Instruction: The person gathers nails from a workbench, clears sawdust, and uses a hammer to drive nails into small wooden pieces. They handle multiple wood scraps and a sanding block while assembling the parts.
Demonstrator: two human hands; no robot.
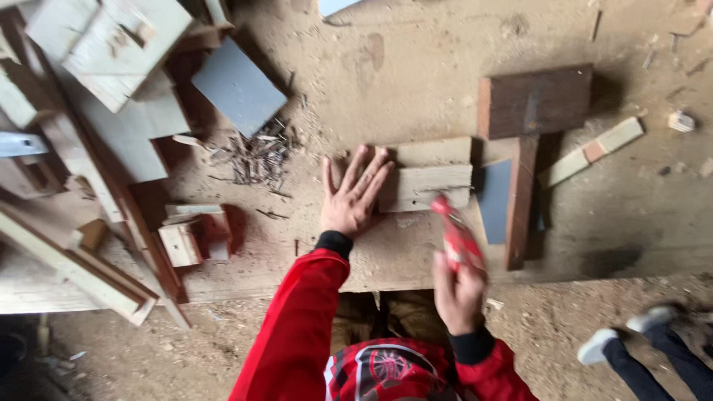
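Your left hand [354, 193] lies spread flat, fingers on the end of a plank [427, 187] atop the dusty board [386, 252]. Your right hand [458, 291] is fisted around a red tool [457, 236], blurred past telling its kind. Nails [256, 157] lie left; another person's shoes [620, 334] show at right, partly cut off.

Head camera looks steeply down — close over workbench [401, 67].

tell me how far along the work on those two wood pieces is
Done: two wood pieces lie together on the board. In hand: left hand presses them flat; right hand grips a blurred red tool. Left: the nail pile sits unused; no fastening is visible.
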